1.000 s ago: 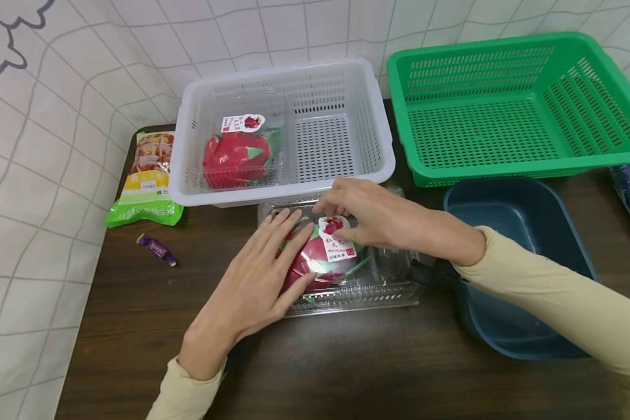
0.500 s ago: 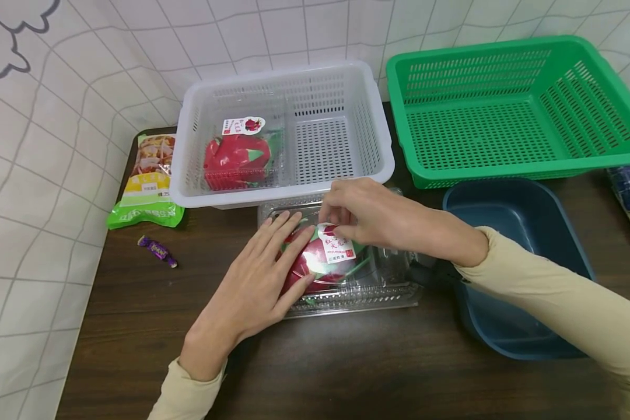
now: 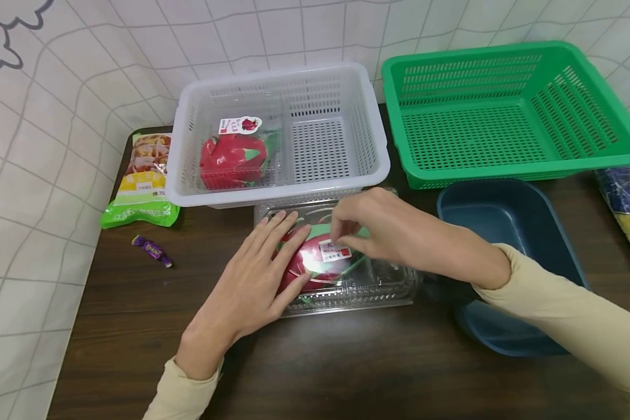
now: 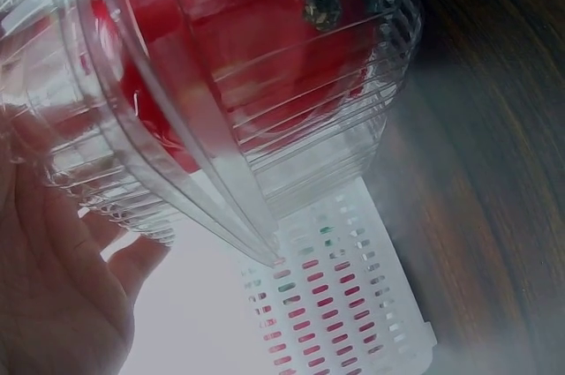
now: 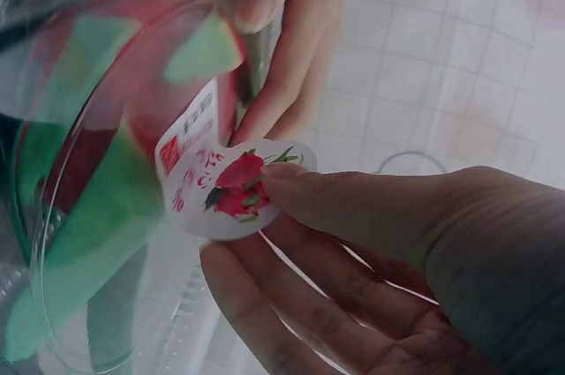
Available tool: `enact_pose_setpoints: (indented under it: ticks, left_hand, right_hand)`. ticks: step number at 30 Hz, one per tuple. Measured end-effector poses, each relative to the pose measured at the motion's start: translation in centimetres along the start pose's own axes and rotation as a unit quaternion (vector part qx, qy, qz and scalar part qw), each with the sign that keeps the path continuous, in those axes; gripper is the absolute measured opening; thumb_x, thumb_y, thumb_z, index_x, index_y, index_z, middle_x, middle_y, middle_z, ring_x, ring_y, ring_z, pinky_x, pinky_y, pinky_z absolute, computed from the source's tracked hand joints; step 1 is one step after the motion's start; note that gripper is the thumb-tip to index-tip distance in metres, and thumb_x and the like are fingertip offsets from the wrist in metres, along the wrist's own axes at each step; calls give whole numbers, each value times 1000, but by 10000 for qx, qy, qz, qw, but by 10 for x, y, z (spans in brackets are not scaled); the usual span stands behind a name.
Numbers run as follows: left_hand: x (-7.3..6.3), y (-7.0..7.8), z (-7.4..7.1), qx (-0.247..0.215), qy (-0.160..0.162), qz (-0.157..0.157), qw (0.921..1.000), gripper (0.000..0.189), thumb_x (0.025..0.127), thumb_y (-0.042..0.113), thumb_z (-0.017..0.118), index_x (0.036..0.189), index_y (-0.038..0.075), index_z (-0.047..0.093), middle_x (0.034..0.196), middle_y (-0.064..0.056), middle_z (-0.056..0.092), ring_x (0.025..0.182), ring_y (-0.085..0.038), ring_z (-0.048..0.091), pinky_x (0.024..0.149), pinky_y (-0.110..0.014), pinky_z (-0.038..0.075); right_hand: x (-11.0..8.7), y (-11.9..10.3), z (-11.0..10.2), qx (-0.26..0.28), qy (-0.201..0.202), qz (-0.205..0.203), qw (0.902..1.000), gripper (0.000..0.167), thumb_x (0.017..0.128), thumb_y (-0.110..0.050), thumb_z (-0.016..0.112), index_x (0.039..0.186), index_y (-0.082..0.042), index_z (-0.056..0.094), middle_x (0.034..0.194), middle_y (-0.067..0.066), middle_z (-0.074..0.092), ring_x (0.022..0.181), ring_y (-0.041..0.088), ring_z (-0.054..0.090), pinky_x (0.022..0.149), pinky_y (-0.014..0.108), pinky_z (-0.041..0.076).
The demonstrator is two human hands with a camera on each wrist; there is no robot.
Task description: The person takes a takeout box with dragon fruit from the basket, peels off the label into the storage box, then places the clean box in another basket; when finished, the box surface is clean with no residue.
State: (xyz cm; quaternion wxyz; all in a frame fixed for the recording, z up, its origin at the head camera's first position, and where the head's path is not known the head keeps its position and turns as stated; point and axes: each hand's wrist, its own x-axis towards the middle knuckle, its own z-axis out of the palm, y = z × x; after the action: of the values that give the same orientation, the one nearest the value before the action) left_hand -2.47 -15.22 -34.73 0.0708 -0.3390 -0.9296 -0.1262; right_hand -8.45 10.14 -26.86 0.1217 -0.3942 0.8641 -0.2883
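Observation:
A clear plastic clamshell box [image 3: 362, 296] lies on the table with a red and green dragon fruit [image 3: 301, 268] inside. My left hand [image 3: 244, 283] rests on the left side of its lid, fingers spread and straight. Between thumb and fingers, my right hand [image 3: 380, 227] pinches one end of a white sticker label [image 5: 237, 194] printed with a dragon fruit. That end stands lifted off the lid and folded over in the right wrist view. The label's lower end still lies against the lid. In the head view the right fingers hide its upper end.
Behind the box stands a white basket [image 3: 278, 195] holding another boxed dragon fruit [image 3: 235, 157]. A green basket [image 3: 514, 170] and a dark blue basin [image 3: 504, 341] are at the right. A food bag [image 3: 144, 181] and a purple-wrapped candy [image 3: 152, 251] lie left, a blue-and-yellow packet [image 3: 627, 198] far right.
My right hand has taken hold of the label's upper end and drawn it up and toward me, folding it over. My left hand has stayed on the lid.

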Motion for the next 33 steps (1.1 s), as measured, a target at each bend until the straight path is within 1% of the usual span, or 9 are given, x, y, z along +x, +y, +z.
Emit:
enact_pose_setpoints:
  ticks: [3, 8, 15, 17, 20, 22, 27, 30, 33]
  left_hand:
    - [0, 0, 0, -10, 7, -6, 10000, 72, 98, 44, 64, 156, 5, 46, 164, -19, 38, 155, -35, 29, 128, -48, 20]
    - [0, 0, 0, -31, -27, -69, 10000, 74, 97, 44, 64, 157, 6, 46, 165, -19, 37, 155, -35, 28, 128, -48, 20]
    - [1, 0, 0, -93, -56, -119, 9999, 75, 97, 45, 65, 158, 7, 45, 165, -18, 37, 156, -35, 28, 128, -48, 20]
    - [0, -1, 0, -105, -63, -127, 9998, 75, 97, 45, 65, 157, 7, 45, 165, -18, 37, 156, -35, 28, 128, -49, 20]
    - [1, 0, 0, -129, -79, -109, 9998, 75, 96, 45, 65, 157, 6, 45, 165, -18, 37, 155, -36, 28, 128, -49, 20]
    - [1, 1, 0, -151, -97, -99, 9998, 75, 97, 44, 65, 158, 7, 44, 165, -18, 36, 155, -36, 28, 128, -49, 20]
    - [1, 1, -1, -162, -76, -132, 9998, 75, 97, 44, 64, 158, 7, 43, 165, -19, 36, 155, -36, 28, 128, -50, 20]
    - [-1, 1, -1, -170, -7, -143, 9998, 74, 96, 44, 64, 158, 6, 45, 164, -19, 37, 155, -37, 28, 128, -51, 20]
    - [1, 3, 0, -249, 18, -66, 9997, 73, 97, 44, 63, 157, 6, 45, 164, -20, 37, 155, -37, 28, 128, -51, 19]
  right_hand:
    - [-8, -4, 0, 123, 18, -239, 9996, 12, 85, -1, 85, 90, -9, 77, 88, -1, 75, 77, 13, 66, 78, 32, 63]
    - [-27, -6, -6, 405, 217, -527, 9976, 17, 85, 0, 85, 96, -12, 78, 94, -5, 75, 83, 10, 67, 81, 33, 63]
    - [-69, 12, -25, 219, 823, -367, 9957, 32, 80, 0, 89, 101, -22, 80, 98, -16, 73, 83, 3, 64, 74, 25, 61]
    - [-84, 20, -32, 89, 905, -287, 9954, 38, 78, 3, 89, 100, -26, 78, 98, -19, 72, 84, 1, 65, 77, 21, 59]
    - [-111, 38, -40, -83, 1005, 16, 9949, 47, 74, 8, 89, 99, -30, 76, 96, -21, 70, 84, 2, 67, 79, 13, 56]
    - [-129, 50, -46, -280, 1060, 340, 9934, 52, 72, 11, 89, 98, -31, 75, 95, -20, 70, 84, 1, 67, 80, 9, 53]
    - [-163, 80, -54, -461, 1125, 975, 9878, 53, 69, 21, 84, 93, -25, 75, 92, -17, 69, 80, -2, 67, 73, 8, 52]
    - [-170, 93, -54, -215, 847, 1538, 9842, 43, 74, 19, 81, 91, -20, 75, 89, -15, 69, 77, -2, 67, 69, 13, 54]
    - [-173, 102, -50, 92, 284, 2219, 9746, 31, 82, 13, 79, 89, -17, 74, 88, -11, 71, 75, 2, 68, 68, 19, 57]
